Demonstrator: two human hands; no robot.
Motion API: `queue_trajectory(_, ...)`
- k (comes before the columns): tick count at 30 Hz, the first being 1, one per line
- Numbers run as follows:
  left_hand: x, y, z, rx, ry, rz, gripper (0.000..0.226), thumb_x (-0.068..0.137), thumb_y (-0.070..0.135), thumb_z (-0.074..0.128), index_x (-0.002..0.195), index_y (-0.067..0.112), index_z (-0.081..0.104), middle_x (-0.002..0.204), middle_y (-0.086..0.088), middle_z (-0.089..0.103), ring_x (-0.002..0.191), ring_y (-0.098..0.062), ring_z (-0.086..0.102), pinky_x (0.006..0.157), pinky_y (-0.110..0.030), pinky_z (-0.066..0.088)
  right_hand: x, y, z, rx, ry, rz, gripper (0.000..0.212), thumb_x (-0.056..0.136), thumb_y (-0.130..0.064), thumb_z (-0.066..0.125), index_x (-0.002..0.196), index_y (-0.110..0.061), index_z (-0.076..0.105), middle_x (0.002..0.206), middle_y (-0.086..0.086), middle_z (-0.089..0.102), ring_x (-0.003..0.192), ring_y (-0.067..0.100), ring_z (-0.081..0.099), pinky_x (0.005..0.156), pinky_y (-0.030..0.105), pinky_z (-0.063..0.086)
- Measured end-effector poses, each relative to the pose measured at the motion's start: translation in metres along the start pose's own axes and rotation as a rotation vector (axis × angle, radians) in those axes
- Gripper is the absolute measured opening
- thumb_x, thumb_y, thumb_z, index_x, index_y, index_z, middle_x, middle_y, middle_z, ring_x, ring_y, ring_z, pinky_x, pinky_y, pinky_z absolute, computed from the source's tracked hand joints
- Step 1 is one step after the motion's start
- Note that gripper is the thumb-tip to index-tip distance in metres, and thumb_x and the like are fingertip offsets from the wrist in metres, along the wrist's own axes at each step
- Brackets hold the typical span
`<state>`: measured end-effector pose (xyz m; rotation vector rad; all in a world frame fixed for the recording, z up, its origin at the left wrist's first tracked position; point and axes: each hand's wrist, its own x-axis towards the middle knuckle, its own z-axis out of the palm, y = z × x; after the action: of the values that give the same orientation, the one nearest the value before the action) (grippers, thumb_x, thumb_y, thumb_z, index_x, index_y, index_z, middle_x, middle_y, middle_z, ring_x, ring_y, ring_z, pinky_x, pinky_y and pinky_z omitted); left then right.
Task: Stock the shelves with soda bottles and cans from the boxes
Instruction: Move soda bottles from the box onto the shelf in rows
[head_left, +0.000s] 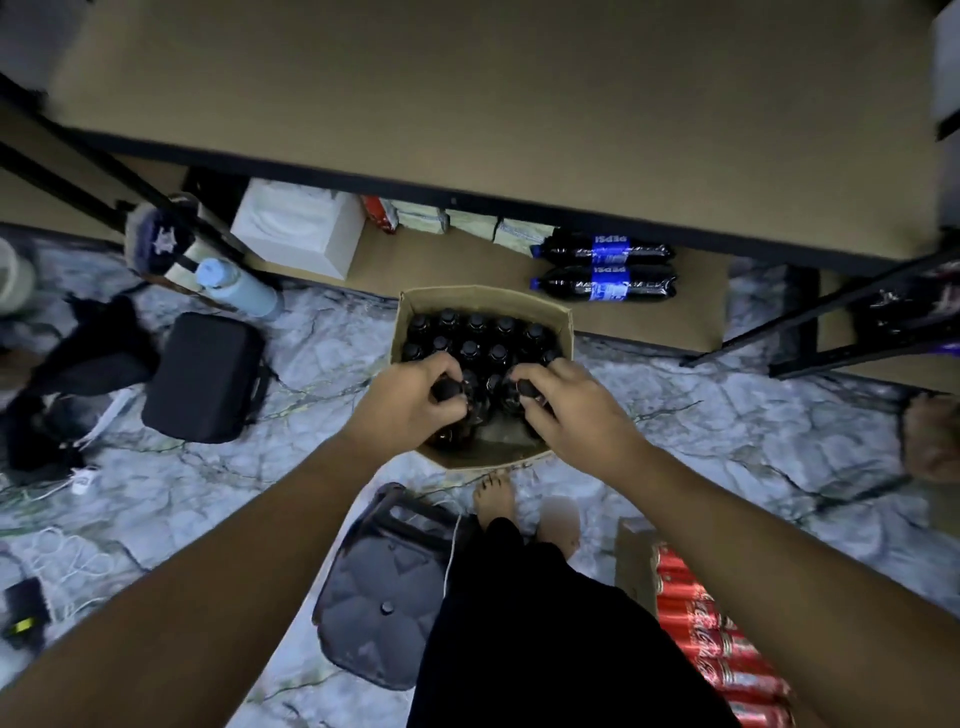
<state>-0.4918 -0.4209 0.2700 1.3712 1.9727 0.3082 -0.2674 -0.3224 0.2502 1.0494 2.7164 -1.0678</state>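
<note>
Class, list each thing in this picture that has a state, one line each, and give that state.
Cardboard box: open, no bottles at its near end.
Bottles in the box: upright, capped.
Left hand: grips one bottle's cap.
Right hand: grips another bottle's cap.
Pepsi bottles: lying on their sides on the bottom shelf.
Black case: closed, on the floor.

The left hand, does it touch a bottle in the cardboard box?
Touching. The head view shows the left hand with its fingers curled round the cap of a dark bottle that stands in the box.
</note>
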Motion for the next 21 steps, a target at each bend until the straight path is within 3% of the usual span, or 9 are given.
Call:
queue_trajectory(3,-0.017,0.034,-0.031,0.009,0.040,0.043,0.026,0.092,0.035,0.069,0.114,0.025,0.061,0.069,0.005,0.060,0.061,-0.010,0.057,0.058,-0.036,0.048,-0.016,-0.018,-0.037,0.011,0.067,-0.009,0.034,0.105,-0.030,0.050,0.139,-0.025,0.051,0.101,-0.002,0.047,0.102,0.020,0.048,0.081,0.037,0.045)
queue_trajectory(8,-0.041,0.092,-0.067,-0.005,0.091,0.124,0.024,0.093,0.035,0.069,0.114,0.028,0.062,0.071,0.012,0.056,0.065,-0.005,0.056,0.059,-0.025,0.043,-0.049,-0.038,-0.096,0.065,0.200,-0.008,0.032,0.105,-0.030,0.053,0.136,-0.023,0.055,0.107,-0.005,0.052,0.101,0.018,0.053,0.080,0.029,0.038)
queue_trajectory(10,-0.048,0.112,-0.076,-0.009,0.107,0.155,0.024,0.093,0.036,0.069,0.114,0.029,0.064,0.070,0.011,0.057,0.067,-0.006,0.056,0.062,-0.025,0.045,-0.062,-0.043,-0.113,0.085,0.241,-0.005,0.032,0.104,-0.031,0.055,0.135,-0.024,0.055,0.114,-0.003,0.057,0.104,0.018,0.055,0.083,0.030,0.042)
queue_trajectory(17,-0.062,0.207,-0.117,0.041,0.153,0.428,0.018,0.091,0.027,0.071,0.108,0.023,0.067,0.078,0.017,0.053,0.076,0.009,0.050,0.066,-0.018,0.035,-0.113,-0.065,-0.193,0.096,0.419,0.028,0.030,0.102,-0.034,0.057,0.132,-0.030,0.058,0.095,-0.014,0.050,0.084,0.007,0.050,0.076,0.022,0.038)
queue_trajectory(21,-0.067,0.258,-0.137,0.036,0.173,0.515,0.017,0.095,0.031,0.067,0.110,0.026,0.066,0.079,0.015,0.054,0.074,0.007,0.050,0.066,-0.011,0.037,-0.140,-0.075,-0.246,0.115,0.516,0.031,0.028,0.100,-0.030,0.062,0.128,-0.028,0.062,0.089,-0.010,0.053,0.079,0.011,0.053,0.076,0.025,0.041)
